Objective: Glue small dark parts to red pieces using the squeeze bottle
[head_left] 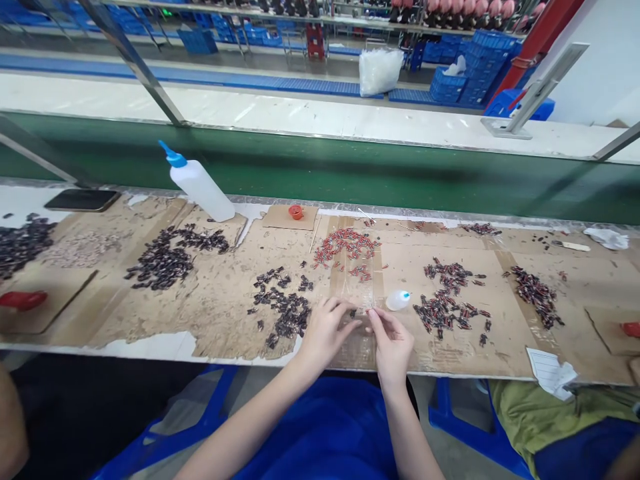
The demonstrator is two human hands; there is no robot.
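Note:
My left hand [327, 330] is over the cardboard at the table's front. Its thumb and forefinger close around a small black piece [353, 313]. Close beside it, my right hand [393, 340] pinches a tiny red piece [369, 311] between thumb and forefinger; most of it is covered by the fingertips. To the left of my hands lies a pile of small black pieces [287, 310]. Beyond them are scattered red pieces [346, 245]. A small white bottle with a blue tip [398, 300] lies just right of my right hand. Farther right is a pile of black-and-red pieces [447, 310].
A large white squeeze bottle [203, 190] stands at the back left, near a phone [83, 199]. A red cap [295, 212] sits on a cardboard square. More dark piles [163, 260] spread leftward. People sit on both sides; a crumpled paper [550, 370] hangs at the front edge.

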